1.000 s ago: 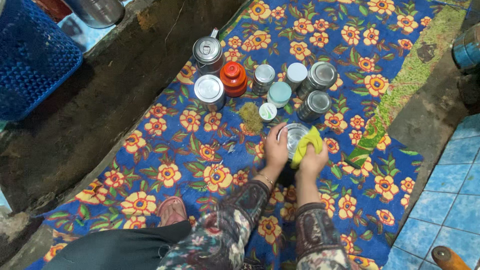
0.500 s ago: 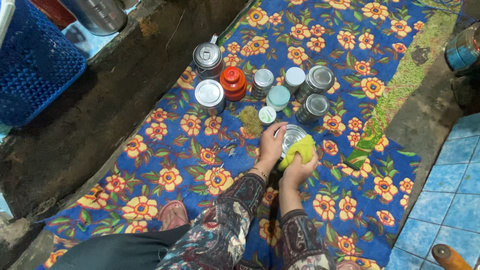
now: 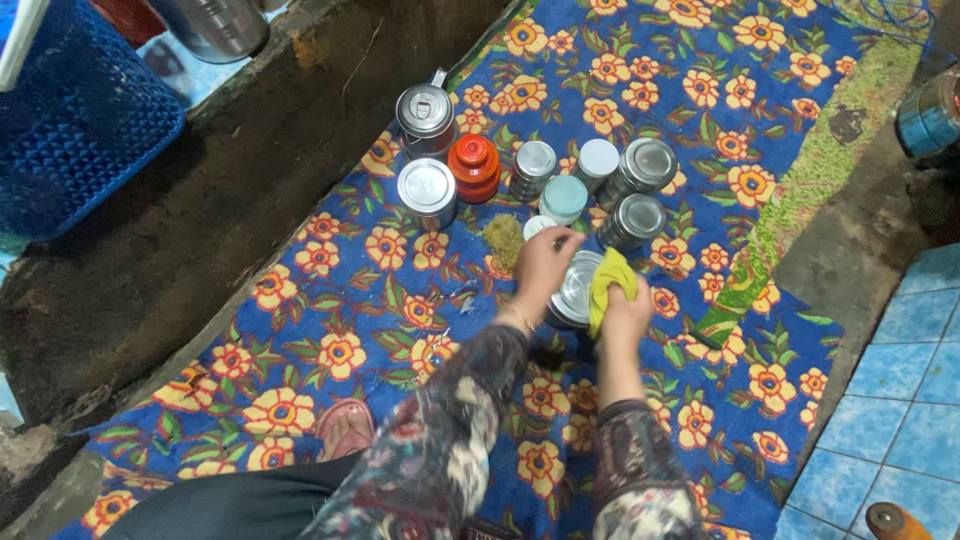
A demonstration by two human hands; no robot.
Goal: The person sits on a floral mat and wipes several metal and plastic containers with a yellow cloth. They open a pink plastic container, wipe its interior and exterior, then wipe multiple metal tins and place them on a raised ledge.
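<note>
She sits on the floor over a flowered blue cloth (image 3: 640, 60). Her left hand (image 3: 545, 265) has its grip closed around a tilted steel tin (image 3: 575, 290), while her right hand (image 3: 625, 318) pinches a yellow rag (image 3: 606, 285) against its lid. Other tins (image 3: 645, 165) and an orange jar (image 3: 474, 165) stand just beyond.

Small white jar (image 3: 541, 224) half hidden behind left hand (image 3: 543, 266) — blue crate (image 3: 80, 120) cut off

A blue crate (image 3: 80, 130) sits left of the flowered mat (image 3: 330, 300), an orange jar (image 3: 473, 165) among steel tins (image 3: 427, 190)
</note>
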